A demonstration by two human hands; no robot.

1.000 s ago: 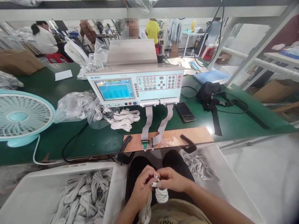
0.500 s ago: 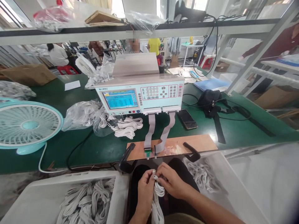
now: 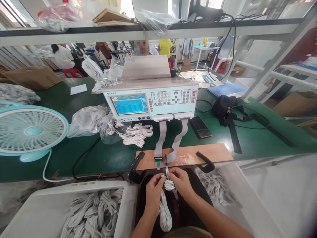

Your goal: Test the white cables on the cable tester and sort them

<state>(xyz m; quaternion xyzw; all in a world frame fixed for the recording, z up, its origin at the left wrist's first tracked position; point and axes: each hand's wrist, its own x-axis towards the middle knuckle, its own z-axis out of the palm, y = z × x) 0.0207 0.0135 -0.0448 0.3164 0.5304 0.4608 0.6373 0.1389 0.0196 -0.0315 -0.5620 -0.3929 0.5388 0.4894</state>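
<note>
A white coiled cable (image 3: 165, 215) hangs in loops between my hands, in front of my lap. My left hand (image 3: 154, 191) is closed in a pinch on one end of it, the white plug pointing up below the small green circuit board (image 3: 158, 162). With thumb and fingers, my right hand (image 3: 182, 185) grips the other end near its plug, at the dark connector (image 3: 166, 160) of the right ribbon cable (image 3: 177, 142). That plug meets the connector; whether it is fully seated I cannot tell.
A wooden board (image 3: 213, 152) is held to the table edge by black clamps (image 3: 206, 162). Behind stands a tester (image 3: 133, 89) with a lit screen. Cable-filled white bins (image 3: 74, 188) flank my legs. A phone (image 3: 200, 127), fan (image 3: 34, 130) and black bag (image 3: 224, 105) lie around.
My hands have moved apart. The right has carried its cable end up to the right ribbon's connector, while the left holds the other end slightly higher. The loops hang lower, more in view.
</note>
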